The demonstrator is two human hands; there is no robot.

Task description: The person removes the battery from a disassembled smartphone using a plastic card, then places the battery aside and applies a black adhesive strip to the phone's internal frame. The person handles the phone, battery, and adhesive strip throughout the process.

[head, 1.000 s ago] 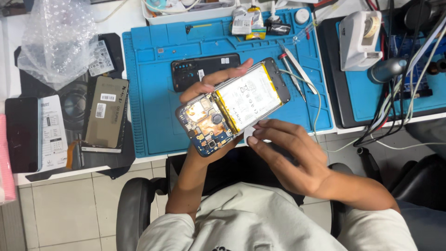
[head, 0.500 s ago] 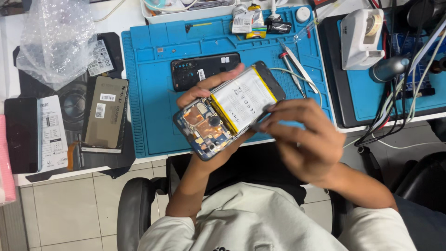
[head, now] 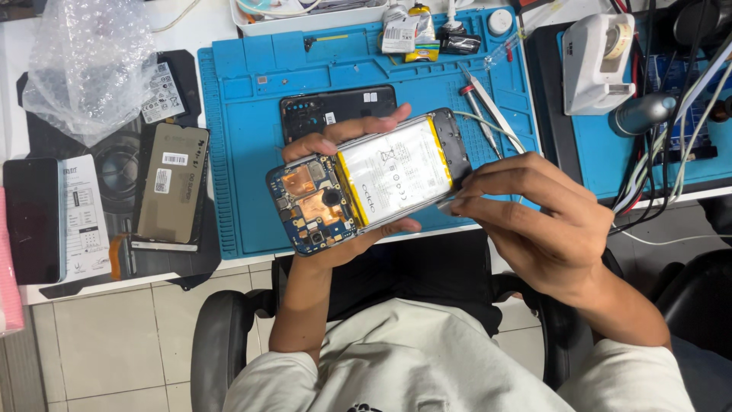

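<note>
My left hand (head: pixel 335 141) grips an opened phone (head: pixel 370 183) from underneath, back cover off, with its white battery and copper-shielded circuit board facing up. My right hand (head: pixel 534 221) pinches a thin metal tool (head: pixel 444 204) whose tip touches the phone's lower right edge beside the battery. The phone is held tilted in the air above the near edge of the blue work mat (head: pixel 244 152).
A black phone back cover (head: pixel 335 111) lies on the mat behind the held phone. Tweezers and a screwdriver (head: pixel 480 107) rest to the right. A bubble-wrap bag (head: pixel 88 65), a brown phone part (head: pixel 171 183) and a dark phone (head: pixel 32 217) lie left. Cables and a white device (head: pixel 598 53) crowd the right.
My right hand rose from below the phone to its right edge and brought the tool tip against it. The phone tilted slightly flatter in my left hand.
</note>
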